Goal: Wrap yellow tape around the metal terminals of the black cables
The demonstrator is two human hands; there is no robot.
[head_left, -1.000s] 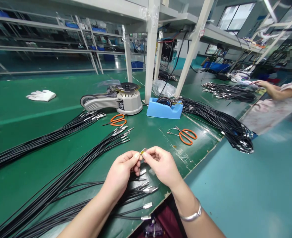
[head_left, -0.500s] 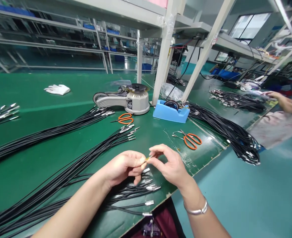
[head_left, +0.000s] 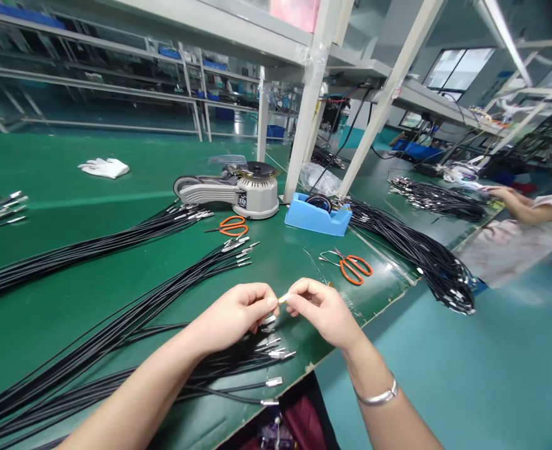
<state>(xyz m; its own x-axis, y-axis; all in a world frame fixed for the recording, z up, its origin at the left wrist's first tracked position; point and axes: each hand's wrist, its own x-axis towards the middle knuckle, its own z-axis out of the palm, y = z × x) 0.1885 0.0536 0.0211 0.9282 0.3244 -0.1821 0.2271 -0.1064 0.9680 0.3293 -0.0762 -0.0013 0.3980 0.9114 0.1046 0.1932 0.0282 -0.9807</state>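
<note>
In the middle of the head view my left hand (head_left: 244, 311) and my right hand (head_left: 323, 311) meet fingertip to fingertip above the green table. Between them shows the tip of a thin cable end (head_left: 283, 299), yellowish and pale. My left thumb and forefinger pinch it from one side, my right thumb and fingers from the other. Fingers hide most of it. Below my left hand lie black cables with metal connectors (head_left: 276, 354). Another bundle of black cables (head_left: 195, 272) runs off to the left.
Orange-handled scissors (head_left: 356, 269) lie to the right, more orange-handled scissors (head_left: 233, 226) farther back. A grey tape machine (head_left: 257, 197) and a blue tape dispenser (head_left: 317, 217) stand behind. A white glove (head_left: 104, 167) lies at the left. A co-worker's arm (head_left: 522, 206) reaches in at right.
My right fingers have closed in on the cable end, and my left fingers have curled in more. The view has shifted slightly, bringing more of the co-worker into sight.
</note>
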